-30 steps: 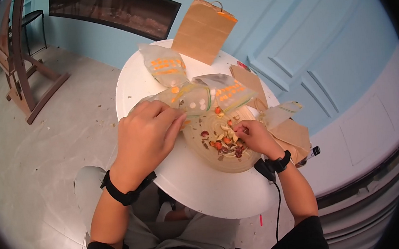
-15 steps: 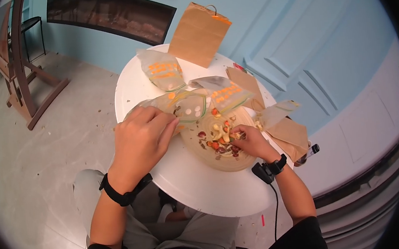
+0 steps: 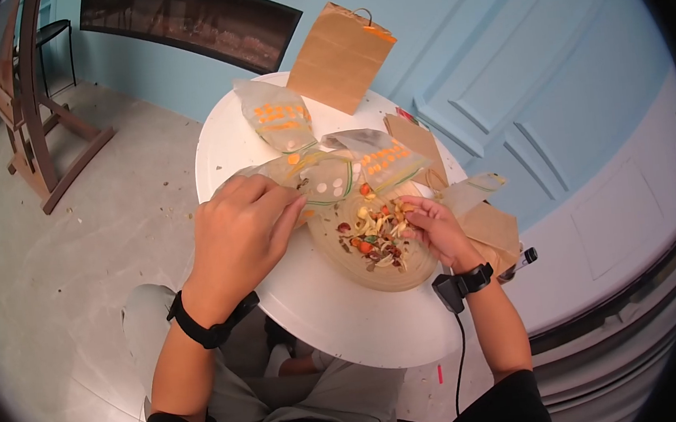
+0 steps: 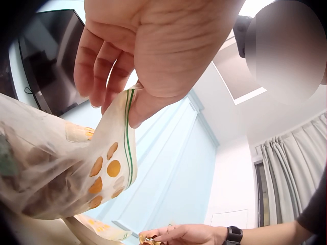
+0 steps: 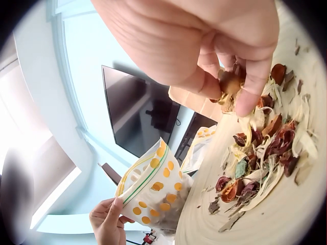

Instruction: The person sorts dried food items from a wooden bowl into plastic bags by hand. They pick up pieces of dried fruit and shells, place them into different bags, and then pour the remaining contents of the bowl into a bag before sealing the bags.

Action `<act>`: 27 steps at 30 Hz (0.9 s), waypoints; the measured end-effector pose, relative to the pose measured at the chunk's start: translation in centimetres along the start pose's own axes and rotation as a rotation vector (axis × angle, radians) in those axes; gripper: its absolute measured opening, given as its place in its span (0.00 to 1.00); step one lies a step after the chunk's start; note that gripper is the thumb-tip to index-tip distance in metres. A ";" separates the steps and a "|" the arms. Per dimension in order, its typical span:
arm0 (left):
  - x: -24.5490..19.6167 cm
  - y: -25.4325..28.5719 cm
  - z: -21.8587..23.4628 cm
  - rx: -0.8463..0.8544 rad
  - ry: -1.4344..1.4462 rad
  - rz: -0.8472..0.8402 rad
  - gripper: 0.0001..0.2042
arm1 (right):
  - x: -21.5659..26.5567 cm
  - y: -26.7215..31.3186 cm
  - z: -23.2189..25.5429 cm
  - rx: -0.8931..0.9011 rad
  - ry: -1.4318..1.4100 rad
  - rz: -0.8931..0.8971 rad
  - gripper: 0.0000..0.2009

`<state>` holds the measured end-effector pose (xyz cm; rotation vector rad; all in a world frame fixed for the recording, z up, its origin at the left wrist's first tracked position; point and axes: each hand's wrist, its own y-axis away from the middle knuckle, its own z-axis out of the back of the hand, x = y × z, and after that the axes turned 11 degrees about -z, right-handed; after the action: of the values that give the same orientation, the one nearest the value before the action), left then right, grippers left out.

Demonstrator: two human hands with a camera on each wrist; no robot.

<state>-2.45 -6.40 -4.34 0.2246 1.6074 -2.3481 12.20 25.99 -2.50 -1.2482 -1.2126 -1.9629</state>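
My left hand [image 3: 237,241] pinches the zip edge of a clear bag with orange dots [image 4: 113,168], its opening raised, with dark pieces inside. On the round pale dish [image 3: 349,271] lies a loose heap of dried petals and pieces [image 5: 278,138], in red, orange and cream. Above the dish's right side my right hand [image 3: 436,230] pinches some dried brownish-yellow pieces [image 5: 230,87] between thumb and fingers, just over the heap in the right wrist view.
Further dotted bags [image 3: 276,118] lie behind on the white round table [image 3: 367,345]. A brown paper bag [image 3: 342,58] stands at the back. Flat brown paper bags [image 3: 487,233] lie at the right, and a wooden easel [image 3: 40,142] stands on the floor at left.
My right hand has lifted from the heap and turned, with dried pieces now visible in its fingers. The heap looks more spread out. My left hand has barely moved.
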 end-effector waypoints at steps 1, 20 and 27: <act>0.0 0.0 -0.1 -0.001 -0.001 -0.001 0.03 | 0.0 0.1 0.0 -0.006 0.002 -0.001 0.17; -0.3 -0.2 -0.6 -0.004 0.003 -0.021 0.03 | -2.2 1.0 0.3 -0.117 0.422 0.294 0.21; -0.6 -0.7 -0.9 -0.002 0.017 -0.027 0.03 | -2.6 1.2 1.0 -0.203 0.506 0.335 0.16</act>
<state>-2.14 -5.21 -3.94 0.2243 1.6301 -2.3706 14.75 26.15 -4.12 -0.8888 -0.5310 -2.0068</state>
